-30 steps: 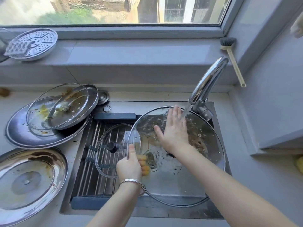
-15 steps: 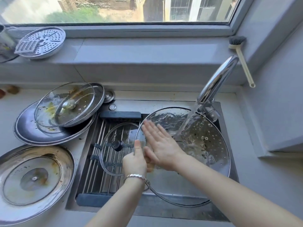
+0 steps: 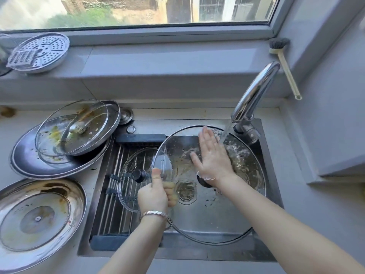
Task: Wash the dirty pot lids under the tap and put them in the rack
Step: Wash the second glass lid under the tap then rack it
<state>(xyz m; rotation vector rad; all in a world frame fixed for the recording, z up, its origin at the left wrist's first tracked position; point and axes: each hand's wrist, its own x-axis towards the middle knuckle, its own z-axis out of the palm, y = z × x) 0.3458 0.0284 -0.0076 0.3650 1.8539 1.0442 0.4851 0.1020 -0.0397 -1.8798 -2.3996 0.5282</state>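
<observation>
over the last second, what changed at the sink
The right hand, flat on the big glass lid, slid left toward the left hand, then back up to the far rim beside the water stream. Nothing was taken or let go. The left hand keeps its grip on that lid's rim; the small lid in the rack and the dirty lids stayed put.

A big glass lid (image 3: 207, 214), steel-rimmed, greasy and wet, stands tilted in the sink under the running tap (image 3: 254, 93) at far right. Left of it, a smaller glass lid (image 3: 129, 167) with a black knob lies on the steel-rod rack (image 3: 106, 214). Further left, a soiled glass lid (image 3: 73, 127) tops a stack, and a wide steel lid (image 3: 37, 216) lies nearer.
</observation>
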